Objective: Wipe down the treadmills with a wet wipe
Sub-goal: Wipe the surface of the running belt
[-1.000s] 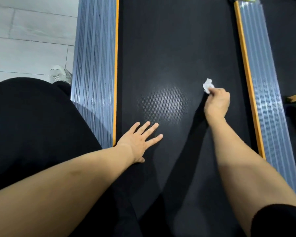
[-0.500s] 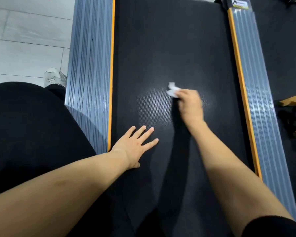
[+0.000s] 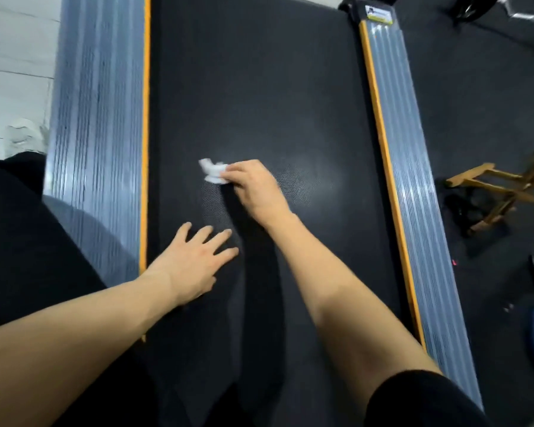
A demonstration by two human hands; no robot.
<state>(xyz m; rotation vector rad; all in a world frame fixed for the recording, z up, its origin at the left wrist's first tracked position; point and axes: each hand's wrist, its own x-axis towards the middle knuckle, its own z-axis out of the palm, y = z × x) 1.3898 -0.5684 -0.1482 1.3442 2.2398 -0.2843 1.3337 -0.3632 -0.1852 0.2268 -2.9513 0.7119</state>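
Now the right hand (image 3: 255,192) reaches forward, fingers pinching a crumpled white wet wipe (image 3: 213,175) against the black treadmill belt (image 3: 259,87) left of centre, while the left hand (image 3: 195,261) lies flat, fingers spread, between grey orange-edged side rails (image 3: 96,118), a wooden stool (image 3: 506,192) off right.

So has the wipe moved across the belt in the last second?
Yes. The wipe in the right hand has swept left, away from the right rail toward the left rail.
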